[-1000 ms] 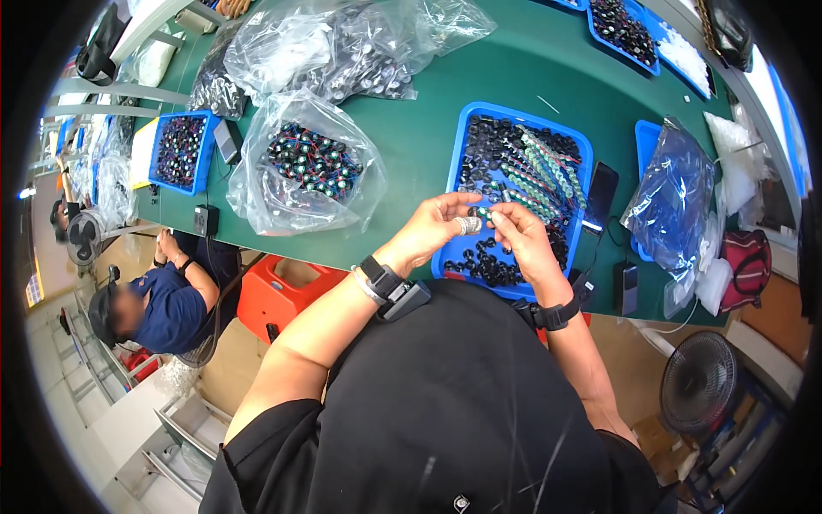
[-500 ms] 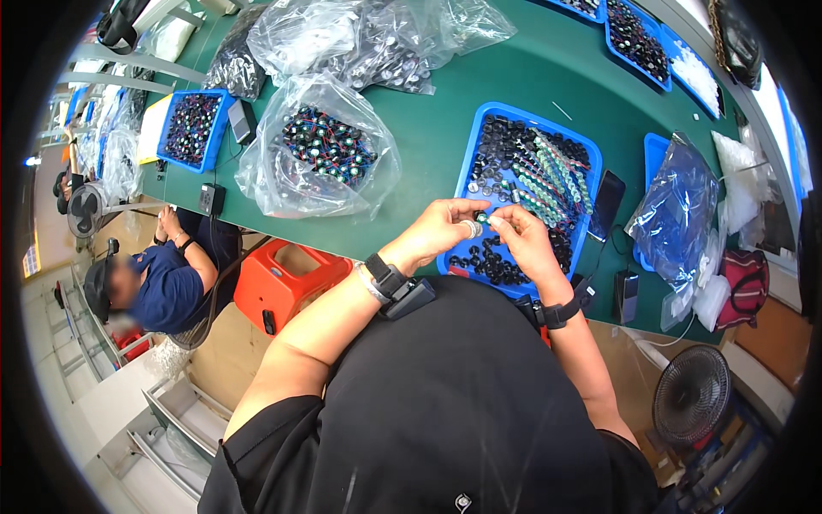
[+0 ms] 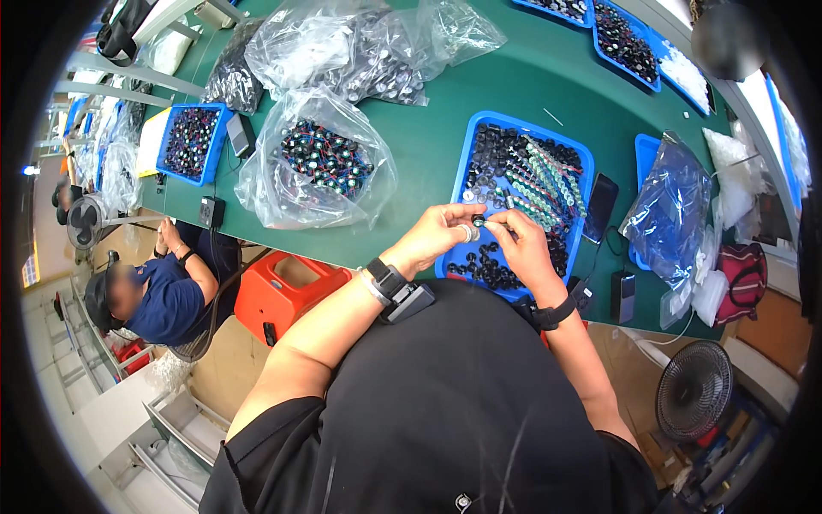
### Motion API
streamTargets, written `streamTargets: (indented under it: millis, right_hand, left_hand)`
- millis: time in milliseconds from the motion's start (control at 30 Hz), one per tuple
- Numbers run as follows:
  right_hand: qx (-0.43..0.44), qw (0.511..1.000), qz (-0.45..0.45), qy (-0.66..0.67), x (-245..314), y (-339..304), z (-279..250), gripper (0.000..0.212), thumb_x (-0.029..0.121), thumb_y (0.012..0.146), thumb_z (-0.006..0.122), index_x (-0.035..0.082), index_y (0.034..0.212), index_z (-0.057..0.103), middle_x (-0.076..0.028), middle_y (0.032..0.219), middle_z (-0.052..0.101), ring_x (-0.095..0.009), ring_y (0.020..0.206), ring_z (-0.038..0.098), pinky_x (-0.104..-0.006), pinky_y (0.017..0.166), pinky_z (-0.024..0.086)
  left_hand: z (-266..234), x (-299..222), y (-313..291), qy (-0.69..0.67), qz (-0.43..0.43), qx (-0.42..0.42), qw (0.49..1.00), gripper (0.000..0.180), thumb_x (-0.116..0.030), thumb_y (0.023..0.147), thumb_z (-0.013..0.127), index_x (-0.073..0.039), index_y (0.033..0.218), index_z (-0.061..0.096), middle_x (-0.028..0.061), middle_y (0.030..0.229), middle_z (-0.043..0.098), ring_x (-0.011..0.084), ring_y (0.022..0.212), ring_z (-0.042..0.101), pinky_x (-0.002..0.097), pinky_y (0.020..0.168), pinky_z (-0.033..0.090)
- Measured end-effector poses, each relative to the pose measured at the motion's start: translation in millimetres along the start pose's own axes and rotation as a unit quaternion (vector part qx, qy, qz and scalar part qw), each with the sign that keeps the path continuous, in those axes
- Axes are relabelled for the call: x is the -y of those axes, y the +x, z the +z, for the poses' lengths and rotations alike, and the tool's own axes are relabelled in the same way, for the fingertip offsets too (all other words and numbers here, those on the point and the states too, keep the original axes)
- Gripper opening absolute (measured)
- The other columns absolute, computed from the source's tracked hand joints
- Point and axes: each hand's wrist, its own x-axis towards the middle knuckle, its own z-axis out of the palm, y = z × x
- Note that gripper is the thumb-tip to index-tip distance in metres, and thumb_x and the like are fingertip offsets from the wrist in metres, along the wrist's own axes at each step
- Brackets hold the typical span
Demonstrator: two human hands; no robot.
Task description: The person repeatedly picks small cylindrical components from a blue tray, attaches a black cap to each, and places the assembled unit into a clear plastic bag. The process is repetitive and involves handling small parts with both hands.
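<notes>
Both hands meet over the near left part of a blue tray (image 3: 463,163). My left hand (image 3: 435,237) is closed in a pinch on a small black round part (image 3: 479,221). From the other side, my right hand (image 3: 524,247) has its thumb and forefinger pinched at the same part; whether it grips that or a smaller piece is too small to tell. Loose black round parts (image 3: 490,270) lie in the tray below and around the hands. Strips of green and pale small discs (image 3: 548,182) rest on the parts at the tray's right half.
Left of the tray sits a clear bag (image 3: 257,188) of wired round parts; more filled bags (image 3: 342,51) lie behind it. A phone (image 3: 602,206) and a dark plastic bag (image 3: 668,206) are on the right. Another person (image 3: 171,283) sits at the left beside a red stool (image 3: 282,295).
The view has shifted slightly. My fingers have turned a little around the small part, and both hands stay together over the tray.
</notes>
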Motion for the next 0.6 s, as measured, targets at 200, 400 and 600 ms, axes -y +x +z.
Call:
streamTargets:
  millis: [200, 400, 600]
  right_hand:
    - [0.052, 0.955, 0.215, 0.199, -18, 4, 3, 0.014, 0.013, 0.086, 0.065, 0.000, 0.089, 0.063, -0.003, 0.074, 0.063, -0.009, 0.065, 0.055, -0.0264, 0.059, 0.045]
    - [0.031, 0.973, 0.196, 0.117, -16, 3, 9, 0.015, 0.013, 0.087, 0.062, 0.000, 0.093, 0.066, -0.003, 0.075, 0.064, -0.009, 0.064, 0.055, -0.0262, 0.060, 0.046]
    - [0.090, 0.980, 0.178, 0.017, 14, 5, 5, 0.017, 0.010, 0.086, 0.058, -0.002, 0.095, 0.065, -0.014, 0.074, 0.066, -0.018, 0.062, 0.062, -0.0324, 0.059, 0.046]
  left_hand:
    - [1, 1, 0, 0.115, 0.027, -0.005, 0.993, 0.046, 0.000, 0.082, 0.058, 0.002, 0.127, 0.052, 0.0058, 0.107, 0.061, 0.0097, 0.094, 0.056, 0.0238, 0.084, 0.046]
    - [8, 6, 7, 0.052, 0.015, -0.078, 0.995, 0.033, -0.008, 0.089, 0.061, 0.004, 0.120, 0.055, 0.0074, 0.101, 0.064, 0.0107, 0.090, 0.058, 0.0249, 0.081, 0.048]
    - [4, 16, 13, 0.165, 0.029, -0.084, 0.982, 0.019, -0.007, 0.090, 0.058, 0.005, 0.106, 0.058, 0.0057, 0.092, 0.063, 0.0109, 0.079, 0.057, 0.0252, 0.072, 0.049]
